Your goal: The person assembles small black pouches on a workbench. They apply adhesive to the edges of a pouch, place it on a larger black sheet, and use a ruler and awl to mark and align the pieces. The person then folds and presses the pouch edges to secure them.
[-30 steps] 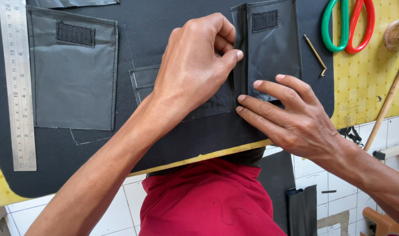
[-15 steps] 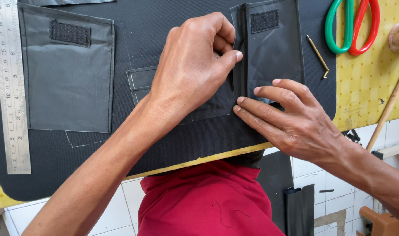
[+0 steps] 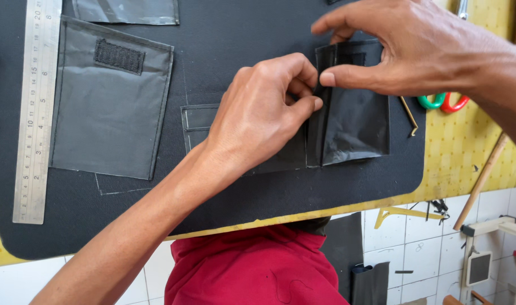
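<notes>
From the head view we look down on a large black panel (image 3: 224, 192) spread over a yellow perforated board (image 3: 467, 152), and our left hand (image 3: 263, 113) sits in the middle of it with the fingers curled in, the thumb and forefinger pinched on the folded edge of a small black pocket piece (image 3: 354, 118). Our right hand (image 3: 416, 48) has changed place: half a second ago it lay flat on the panel below that piece, fingers pressing the fabric down, and now it comes in from above, thumb and fingertips closed loosely on the upper edge of the same piece, the other fingers spread over it. So the pocket piece lies right of centre on the panel, held at its left fold by one hand and at its top by the other, upright and touching the stitched outline beside it. We judge that the hold has passed from pressing flat to gripping both edges, which suits shifting or squaring the piece more than pinning it. The view itself has also swung, so the scissors (image 3: 444, 103) with green and red handles now show only under our right wrist. At left lie a larger grey pocket (image 3: 108, 113) with a dark fastening strip, and a steel ruler (image 3: 36, 107) along the panel's edge. A wooden stick (image 3: 484, 178) leans at right.
</notes>
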